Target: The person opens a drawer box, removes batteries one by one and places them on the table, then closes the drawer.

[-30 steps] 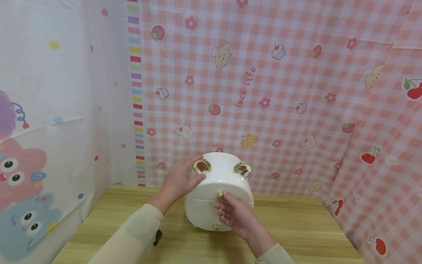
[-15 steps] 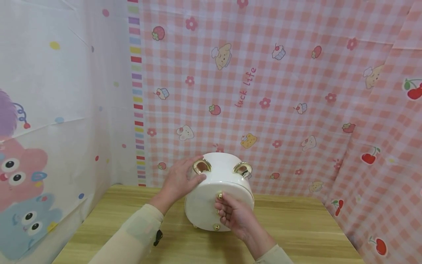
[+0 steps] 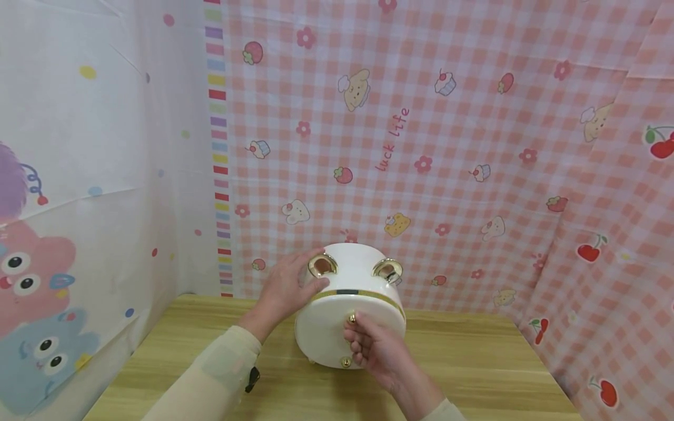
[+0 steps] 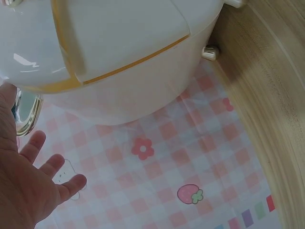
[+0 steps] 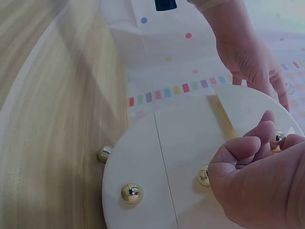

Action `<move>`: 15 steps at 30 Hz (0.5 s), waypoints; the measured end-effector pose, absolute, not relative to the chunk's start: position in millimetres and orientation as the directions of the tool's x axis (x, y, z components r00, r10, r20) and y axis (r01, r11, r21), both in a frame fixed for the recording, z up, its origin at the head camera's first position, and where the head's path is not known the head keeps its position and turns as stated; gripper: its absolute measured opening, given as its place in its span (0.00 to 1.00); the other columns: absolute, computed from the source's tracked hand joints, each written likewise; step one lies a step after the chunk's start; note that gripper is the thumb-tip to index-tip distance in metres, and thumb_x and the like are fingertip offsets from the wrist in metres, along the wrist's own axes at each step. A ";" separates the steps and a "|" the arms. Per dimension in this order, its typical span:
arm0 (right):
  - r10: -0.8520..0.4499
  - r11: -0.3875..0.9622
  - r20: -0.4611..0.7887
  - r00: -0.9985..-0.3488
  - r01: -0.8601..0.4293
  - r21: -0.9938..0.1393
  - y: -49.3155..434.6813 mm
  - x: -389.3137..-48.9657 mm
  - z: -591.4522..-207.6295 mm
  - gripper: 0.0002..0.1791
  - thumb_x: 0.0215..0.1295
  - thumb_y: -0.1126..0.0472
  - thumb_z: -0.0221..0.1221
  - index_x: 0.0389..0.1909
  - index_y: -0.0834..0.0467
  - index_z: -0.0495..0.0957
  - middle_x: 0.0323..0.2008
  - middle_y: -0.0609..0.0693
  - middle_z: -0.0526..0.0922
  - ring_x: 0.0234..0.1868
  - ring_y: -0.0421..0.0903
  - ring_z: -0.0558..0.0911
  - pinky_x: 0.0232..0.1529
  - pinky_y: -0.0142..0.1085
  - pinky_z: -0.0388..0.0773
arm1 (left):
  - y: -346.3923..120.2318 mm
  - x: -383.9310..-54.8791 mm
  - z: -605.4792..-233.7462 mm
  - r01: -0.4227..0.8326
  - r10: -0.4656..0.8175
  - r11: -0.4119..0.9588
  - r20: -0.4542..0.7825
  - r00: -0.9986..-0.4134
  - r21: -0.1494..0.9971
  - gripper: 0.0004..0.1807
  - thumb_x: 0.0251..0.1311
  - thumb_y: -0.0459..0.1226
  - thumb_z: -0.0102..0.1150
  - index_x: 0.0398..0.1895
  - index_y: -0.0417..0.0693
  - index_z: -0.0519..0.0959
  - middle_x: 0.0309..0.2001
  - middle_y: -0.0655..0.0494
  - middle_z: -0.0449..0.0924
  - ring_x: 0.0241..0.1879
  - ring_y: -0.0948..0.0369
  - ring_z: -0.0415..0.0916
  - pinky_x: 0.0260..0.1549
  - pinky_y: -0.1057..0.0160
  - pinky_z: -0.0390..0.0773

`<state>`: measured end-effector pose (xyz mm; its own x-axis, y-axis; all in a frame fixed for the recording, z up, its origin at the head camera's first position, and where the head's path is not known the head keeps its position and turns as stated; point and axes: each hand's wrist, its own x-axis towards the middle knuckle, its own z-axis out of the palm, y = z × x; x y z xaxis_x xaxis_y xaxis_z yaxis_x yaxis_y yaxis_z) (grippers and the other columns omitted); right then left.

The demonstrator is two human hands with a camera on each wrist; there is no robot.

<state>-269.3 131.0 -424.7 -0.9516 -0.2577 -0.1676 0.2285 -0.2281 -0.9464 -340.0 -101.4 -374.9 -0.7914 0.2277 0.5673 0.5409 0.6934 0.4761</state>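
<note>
A white rounded storage box (image 3: 354,263) with gold ear-shaped trims (image 3: 388,270) stands on the table. Its top drawer (image 3: 323,316) sticks out a little, with a gold-coloured edge showing along the gap. My right hand (image 3: 383,354) pinches the gold knob (image 5: 278,137) of that drawer between thumb and finger, the other fingers curled. Lower on the front are a middle knob (image 5: 203,176), partly behind the right hand, and a bottom knob (image 3: 346,362). My left hand (image 3: 286,287) rests against the box's upper left side by the ear; its fingers spread loosely in the left wrist view.
The wooden table (image 3: 474,362) carries the box near its back edge. Behind hangs a pink checked cloth (image 3: 326,146), with a white printed cloth (image 3: 105,134) at the left. A small gold foot (image 5: 105,153) shows under the box.
The top drawer has come forward out of the box with my right hand on its knob, and a gold-edged gap has appeared above it. My left hand has stayed in place.
</note>
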 end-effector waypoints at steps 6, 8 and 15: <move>-0.253 -0.240 -0.176 -0.951 0.238 -0.941 131.0 -262.0 -425.0 0.18 0.78 0.42 0.59 0.37 0.49 0.87 0.30 0.37 0.90 0.28 0.33 0.77 0.35 0.27 0.74 | -101.3 -339.7 -375.3 0.538 0.224 0.695 0.567 -0.793 0.477 0.35 0.66 0.51 0.72 0.76 0.61 0.74 0.71 0.48 0.80 0.71 0.42 0.75 0.68 0.35 0.75; -0.254 -0.243 -0.176 -0.951 0.239 -0.940 130.8 -259.4 -425.1 0.17 0.78 0.42 0.60 0.38 0.50 0.87 0.30 0.37 0.90 0.28 0.33 0.77 0.35 0.27 0.74 | -101.5 -339.8 -375.7 0.535 0.220 0.697 0.567 -0.794 0.478 0.35 0.66 0.52 0.72 0.75 0.61 0.74 0.71 0.48 0.80 0.70 0.42 0.75 0.68 0.35 0.75; -0.265 -0.244 -0.177 -0.948 0.243 -0.939 130.9 -251.5 -426.7 0.17 0.78 0.42 0.59 0.39 0.49 0.87 0.31 0.37 0.90 0.28 0.32 0.77 0.35 0.27 0.74 | -101.5 -339.1 -376.2 0.532 0.218 0.696 0.565 -0.796 0.481 0.35 0.67 0.52 0.72 0.76 0.62 0.74 0.71 0.48 0.80 0.71 0.42 0.75 0.69 0.35 0.74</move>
